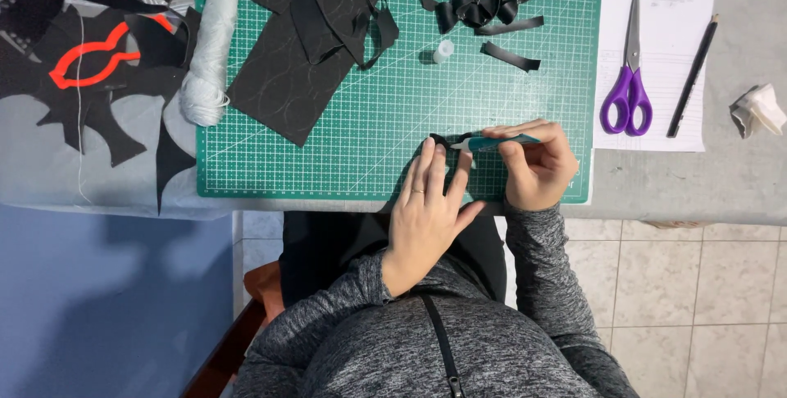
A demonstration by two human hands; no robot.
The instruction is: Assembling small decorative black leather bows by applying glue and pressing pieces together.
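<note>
Where the near edge of the green gridded cutting mat [328, 160] meets the desk [721, 177], the left hand [426, 209] lies flat, fingers spread, pressing down a small black piece of thin sheet material [440, 141]. Only a corner of the piece shows beyond the fingertips. The right hand [537, 164] is closed around a slim teal pen-shaped tool [492, 142], its pale tip touching the piece. The piece looks light, limp and easily shifted, so it is best pinned flat close to the tool tip, not lifted by an edge. Farther off lie a small white-capped tube [443, 50], a black ribbon bow [484, 3], larger black cut sheets [303, 54], purple-handled scissors [629, 70] and a black pencil [693, 74].
</note>
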